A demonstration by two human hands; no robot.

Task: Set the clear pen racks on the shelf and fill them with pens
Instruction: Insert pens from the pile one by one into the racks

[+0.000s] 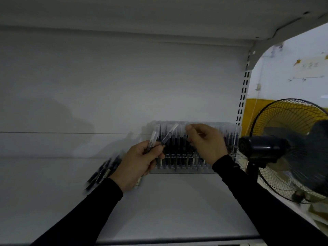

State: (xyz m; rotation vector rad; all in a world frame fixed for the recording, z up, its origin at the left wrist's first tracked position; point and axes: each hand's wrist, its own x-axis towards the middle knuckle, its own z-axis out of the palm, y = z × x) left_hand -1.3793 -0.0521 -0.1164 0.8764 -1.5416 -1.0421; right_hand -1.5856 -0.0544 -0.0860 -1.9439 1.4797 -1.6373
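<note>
A clear pen rack stands at the back right of the white shelf, filled with several dark pens in upright rows. My left hand is in front of the rack's left end and grips two clear-capped pens that point up and to the right. My right hand is raised before the rack's middle, thumb and forefinger pinched together near the pen tops; whether it holds anything is unclear. A loose pile of dark pens lies on the shelf left of my left hand, blurred.
An upper shelf overhangs closely. The slotted upright post bounds the shelf on the right. A black standing fan is just right of the rack, beyond the shelf's end.
</note>
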